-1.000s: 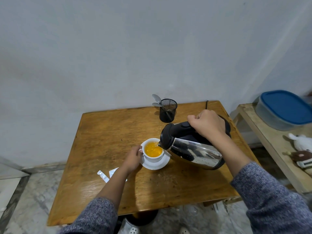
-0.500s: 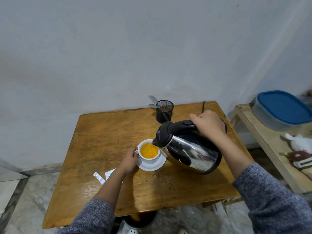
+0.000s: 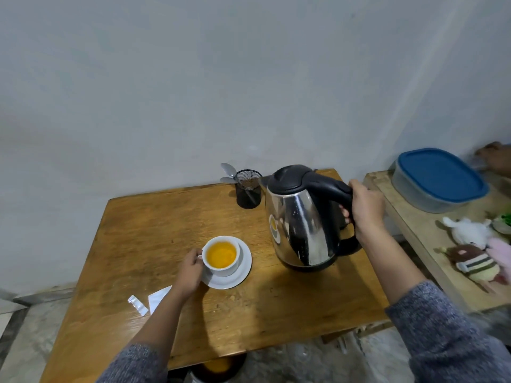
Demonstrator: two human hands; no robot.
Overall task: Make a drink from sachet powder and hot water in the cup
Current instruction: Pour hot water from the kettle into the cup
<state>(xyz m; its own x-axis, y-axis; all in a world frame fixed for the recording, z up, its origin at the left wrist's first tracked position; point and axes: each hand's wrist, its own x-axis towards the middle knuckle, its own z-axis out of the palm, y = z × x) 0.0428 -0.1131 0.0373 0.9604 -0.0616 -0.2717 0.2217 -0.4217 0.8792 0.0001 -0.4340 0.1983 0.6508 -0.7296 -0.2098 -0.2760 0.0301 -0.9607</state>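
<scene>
A white cup (image 3: 221,268) full of orange drink stands on a white saucer (image 3: 243,269) near the middle of the wooden table (image 3: 154,233). My left hand (image 3: 189,272) grips the cup's handle on its left side. The steel kettle (image 3: 301,225) with a black lid stands upright at the table's right, and my right hand (image 3: 365,211) is closed around its black handle. Whether its base touches the table I cannot tell. A torn white sachet (image 3: 157,298) and its torn-off strip (image 3: 137,302) lie left of my left forearm.
A black mesh holder (image 3: 248,189) with spoons (image 3: 229,172) stands at the back of the table. To the right, a wooden shelf (image 3: 409,230) carries a blue-lidded container (image 3: 439,179) and soft toys (image 3: 475,252). Another person's hand (image 3: 495,158) shows at the far right edge.
The kettle has swung from tilted over the cup to upright and moved right and back, away from the cup. My left hand has stayed on the cup's handle.
</scene>
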